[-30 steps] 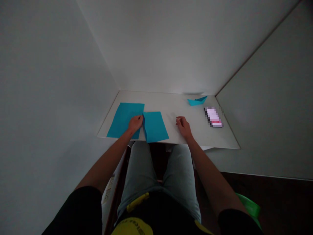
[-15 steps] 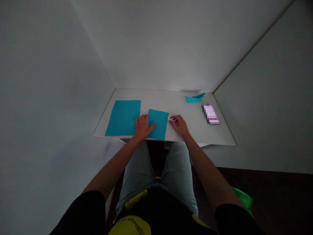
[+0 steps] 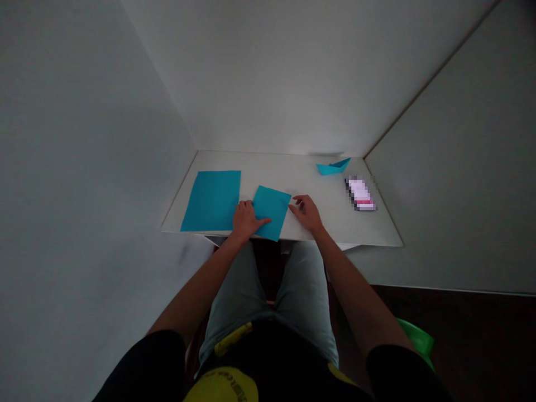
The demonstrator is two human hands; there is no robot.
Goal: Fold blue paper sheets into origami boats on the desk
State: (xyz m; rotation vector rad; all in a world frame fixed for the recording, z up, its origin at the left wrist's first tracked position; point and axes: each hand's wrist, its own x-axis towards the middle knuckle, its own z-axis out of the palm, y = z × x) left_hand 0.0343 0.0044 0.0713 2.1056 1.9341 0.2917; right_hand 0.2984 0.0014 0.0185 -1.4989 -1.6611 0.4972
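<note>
A small folded blue paper [image 3: 272, 209] lies on the white table [image 3: 326, 223] near its front edge. My left hand [image 3: 246, 219] rests flat on the paper's left part, fingers spread. My right hand [image 3: 306, 212] touches the paper's right edge with its fingertips, fingers loosely apart. A larger blue sheet [image 3: 213, 200] lies flat to the left, just beside my left hand.
A folded blue paper boat [image 3: 333, 167] sits at the back right of the table. A phone [image 3: 360, 194] lies to its right front. White walls close in the table on three sides. A green seat edge [image 3: 419, 338] shows at lower right.
The half-lifted flap of the small paper was folded down flat. My left hand opened onto it and my right hand moved left to its edge; the paper turned slightly.
</note>
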